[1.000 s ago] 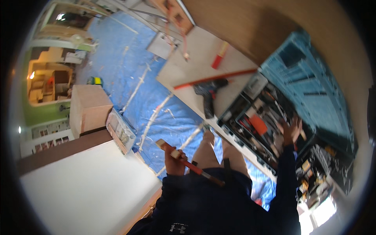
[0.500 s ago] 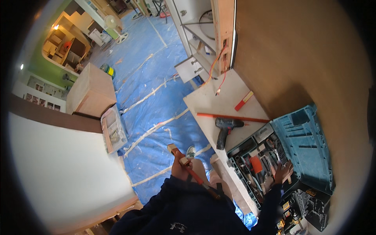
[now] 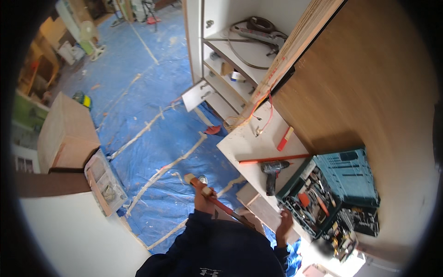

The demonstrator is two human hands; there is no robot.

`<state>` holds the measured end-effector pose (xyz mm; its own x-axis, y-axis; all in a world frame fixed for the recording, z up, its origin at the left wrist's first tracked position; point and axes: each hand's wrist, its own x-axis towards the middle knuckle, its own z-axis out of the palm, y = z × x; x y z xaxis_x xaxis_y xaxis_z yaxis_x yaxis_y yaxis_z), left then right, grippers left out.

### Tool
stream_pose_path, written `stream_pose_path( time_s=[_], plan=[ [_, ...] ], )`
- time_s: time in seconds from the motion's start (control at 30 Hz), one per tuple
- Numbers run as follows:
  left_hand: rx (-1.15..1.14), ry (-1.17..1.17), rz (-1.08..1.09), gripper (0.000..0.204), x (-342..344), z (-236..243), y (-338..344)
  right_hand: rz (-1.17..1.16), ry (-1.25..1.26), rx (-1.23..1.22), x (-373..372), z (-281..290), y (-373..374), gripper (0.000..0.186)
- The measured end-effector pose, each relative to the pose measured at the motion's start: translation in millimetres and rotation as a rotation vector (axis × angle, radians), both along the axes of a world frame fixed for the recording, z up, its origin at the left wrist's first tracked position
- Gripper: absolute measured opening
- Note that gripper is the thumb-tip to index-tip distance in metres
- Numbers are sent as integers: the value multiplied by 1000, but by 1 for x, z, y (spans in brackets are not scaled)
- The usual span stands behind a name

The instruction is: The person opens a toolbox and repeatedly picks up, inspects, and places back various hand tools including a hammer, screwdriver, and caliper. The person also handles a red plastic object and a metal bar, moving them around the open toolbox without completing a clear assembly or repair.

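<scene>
My left hand is closed round a long, slim red-orange tool with a pale block-like end and a darker far end. It slants in front of my body, and I cannot make out its exact kind. My right hand hangs by the near left edge of the open toolbox, apart from the tools inside. Motion smears its fingers, and whether they hold anything is unclear. Inside the box lie several hand tools, among them a red-handled one. A cordless drill rests on the white board just left of the box.
An orange bar and a red-and-cream piece lie on the white board. Loose wires hang from the cabinet's wooden edge. Blue sheeting covers the floor. At left stand a large box and a clear-sided bin.
My right hand has come out of the toolbox and moved left toward my body. My left hand keeps hold of the red-orange tool. The view has turned right, showing more of the cabinet.
</scene>
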<state>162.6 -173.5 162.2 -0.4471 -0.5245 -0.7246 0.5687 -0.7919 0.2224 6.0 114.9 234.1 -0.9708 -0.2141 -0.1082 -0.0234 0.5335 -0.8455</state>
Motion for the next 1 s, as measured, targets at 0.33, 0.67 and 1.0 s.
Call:
stream_pose_path(
  time_s=[0.33,0.67,1.0],
  plan=[
    [-90,32,-138,26,34,12,-84,835,-268,300,55,72,-152,35],
    [-29,386,-642,29,-39,31,-43,225,-332,77,75,84,-75,24],
    [-188,229,-865,43,-120,34,99,104,-452,-219,44,129,63,41]
  ],
)
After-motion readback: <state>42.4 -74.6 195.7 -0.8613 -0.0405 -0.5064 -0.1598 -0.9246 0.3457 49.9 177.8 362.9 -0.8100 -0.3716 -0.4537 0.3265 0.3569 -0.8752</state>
